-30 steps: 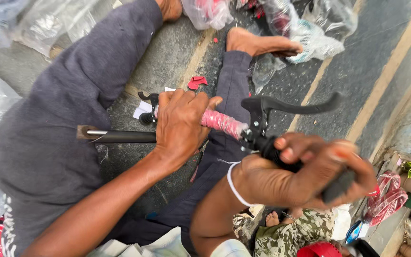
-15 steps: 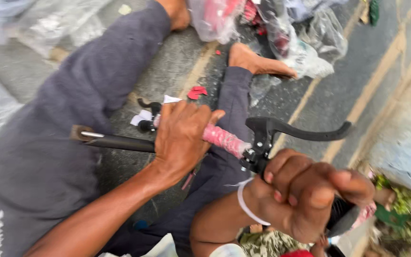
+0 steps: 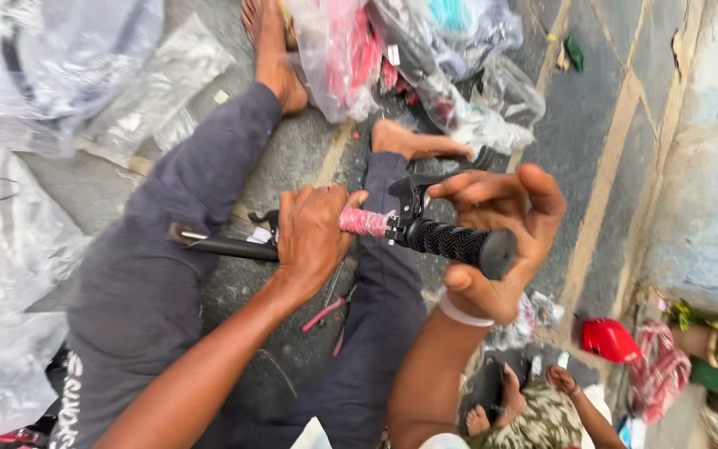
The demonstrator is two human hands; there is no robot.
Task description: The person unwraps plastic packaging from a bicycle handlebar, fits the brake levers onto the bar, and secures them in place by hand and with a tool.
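A bicycle handlebar point(image 3: 234, 247) lies across the seated person's lap, above grey trousers point(image 3: 151, 274): a black bar with a pink wrapped section point(image 3: 365, 221), a black brake lever clamp point(image 3: 413, 199) and a ribbed black rubber grip point(image 3: 459, 243) on its end. The left hand point(image 3: 313, 237) is wrapped tight round the bar beside the pink wrap, hiding that stretch. The right hand point(image 3: 492, 241) cups the grip loosely, fingers spread, fingertips at the clamp. The lever's far end is hard to make out. Beyond, bare feet point(image 3: 413, 143) and clear plastic bags point(image 3: 425, 58) rest on the pavement.
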